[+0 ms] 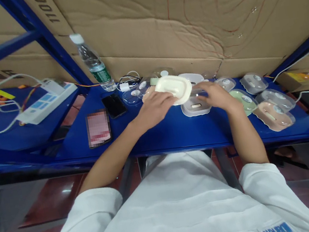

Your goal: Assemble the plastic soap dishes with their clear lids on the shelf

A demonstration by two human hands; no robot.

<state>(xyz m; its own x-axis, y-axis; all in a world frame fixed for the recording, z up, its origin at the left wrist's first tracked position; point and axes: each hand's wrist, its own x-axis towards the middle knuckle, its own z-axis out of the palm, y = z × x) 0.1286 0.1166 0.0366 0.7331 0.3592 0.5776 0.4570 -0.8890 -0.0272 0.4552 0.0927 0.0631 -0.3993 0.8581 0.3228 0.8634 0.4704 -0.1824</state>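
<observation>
My left hand (pixel 158 109) is closed on the near left edge of a cream plastic dish (pixel 173 86), which is tilted above the table with its hollow side showing. My right hand (pixel 217 95) has its thumb and fingers apart over a clear-lidded white box (pixel 195 106); whether the fingers touch the lid I cannot make out. Behind the dish, another white container (pixel 193 77) is partly covered. To the left of the dish are a clear round lid (pixel 132 96) and other clear pieces, partly hidden by my left hand.
On the blue table's right stand a green container (pixel 240 99), a peach box (pixel 273 115) and several clear-lidded containers. At the left are a black phone (pixel 114 105), a blurred-out pink item (pixel 98 128), a water bottle (pixel 95 64) and a charger (pixel 126 86). Cardboard (pixel 141 28) rises behind.
</observation>
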